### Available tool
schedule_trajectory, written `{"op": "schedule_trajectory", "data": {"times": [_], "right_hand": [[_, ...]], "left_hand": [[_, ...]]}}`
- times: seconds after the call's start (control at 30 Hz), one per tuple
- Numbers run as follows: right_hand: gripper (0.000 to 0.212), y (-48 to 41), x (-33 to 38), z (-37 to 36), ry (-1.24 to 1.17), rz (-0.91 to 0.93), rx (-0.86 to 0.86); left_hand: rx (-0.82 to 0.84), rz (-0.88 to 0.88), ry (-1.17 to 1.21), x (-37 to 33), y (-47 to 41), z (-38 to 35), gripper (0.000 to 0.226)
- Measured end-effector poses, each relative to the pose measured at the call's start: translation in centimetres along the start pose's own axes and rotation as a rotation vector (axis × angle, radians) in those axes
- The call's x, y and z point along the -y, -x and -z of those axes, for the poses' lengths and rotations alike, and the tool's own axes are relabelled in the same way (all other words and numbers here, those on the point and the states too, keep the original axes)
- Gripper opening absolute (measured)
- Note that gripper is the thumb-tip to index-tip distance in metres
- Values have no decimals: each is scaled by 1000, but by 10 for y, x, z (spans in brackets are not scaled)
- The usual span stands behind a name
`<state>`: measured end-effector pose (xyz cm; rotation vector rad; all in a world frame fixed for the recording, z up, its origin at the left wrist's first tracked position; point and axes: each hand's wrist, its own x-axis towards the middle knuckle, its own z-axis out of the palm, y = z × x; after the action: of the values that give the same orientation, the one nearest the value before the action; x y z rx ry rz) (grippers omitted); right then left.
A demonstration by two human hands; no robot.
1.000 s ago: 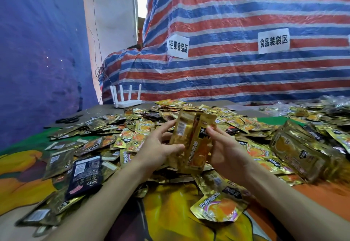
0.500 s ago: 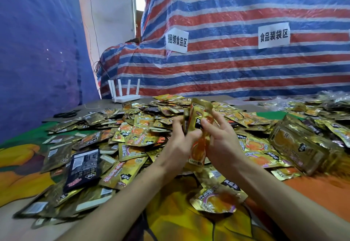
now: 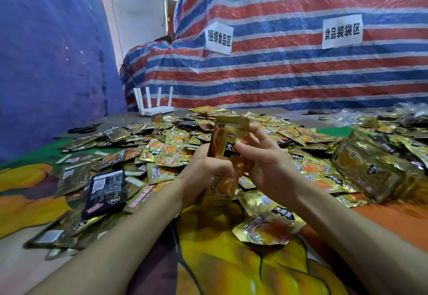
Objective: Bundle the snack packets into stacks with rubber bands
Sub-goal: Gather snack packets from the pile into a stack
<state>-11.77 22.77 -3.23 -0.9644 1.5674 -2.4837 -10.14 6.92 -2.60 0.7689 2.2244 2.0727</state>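
- We see the left hand [image 3: 203,171] with its grip closed round the lower part of a small stack of gold snack packets [image 3: 228,140], held upright above the bench [image 3: 220,262].
- The right hand [image 3: 266,162] takes the same stack from the other side, its grip on the upper half with the thumb across the front packet.
- Loose packets [image 3: 166,148] lie spread over the bench behind and to the left of the hands.
- A thick block of packets [image 3: 366,169] lies to the right, apart from the hands.
- A black packet [image 3: 104,190] rests on the pile at left.
- A white router [image 3: 155,108] stands at the far edge, before a striped tarp [image 3: 289,81].
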Motion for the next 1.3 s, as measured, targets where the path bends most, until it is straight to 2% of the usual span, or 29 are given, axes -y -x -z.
{"op": "schedule_trajectory", "data": {"times": [0.1,0.13,0.23,0.3,0.37,0.47,0.57,0.6,0.67,0.73,0.8,0.9,1.03,1.2,1.3], "right_hand": [[75,1,0,6,254,83,-44],[80,2,1,6,320,104,-51],[63,4,1,6,525,208,-17],[49,6,-1,5,654,249,-21],[45,6,-3,7,781,260,-55],[47,4,-3,8,934,260,-83],[22,5,4,15,982,239,-142],[12,6,7,19,1036,177,-91],[8,9,12,25,1178,-21,106],[10,12,13,25,1240,-205,271],[12,12,12,20,1296,-267,334],[9,9,12,15,1406,-243,367],[11,9,8,9,1603,-187,449],[12,13,9,11,1511,-221,381],[10,14,7,14,1317,-211,283]], "left_hand": [[21,59,108,4,-2,0,45],[29,82,110,5,-2,0,53],[50,69,42,6,-3,-3,72],[39,7,63,7,-4,-3,85],[26,-22,115,7,-4,1,99],[-16,68,140,3,-4,10,87],[-106,124,227,0,-5,18,74],[-141,113,263,-1,-6,20,71],[-254,69,260,1,-8,24,63],[-355,-5,204,4,-10,27,68],[-366,-90,194,7,-12,28,84],[-372,-130,213,8,-13,27,89],[-403,-94,240,10,-16,28,88],[-468,-53,228,8,-16,28,57],[-460,-24,246,4,-13,27,39]]}}
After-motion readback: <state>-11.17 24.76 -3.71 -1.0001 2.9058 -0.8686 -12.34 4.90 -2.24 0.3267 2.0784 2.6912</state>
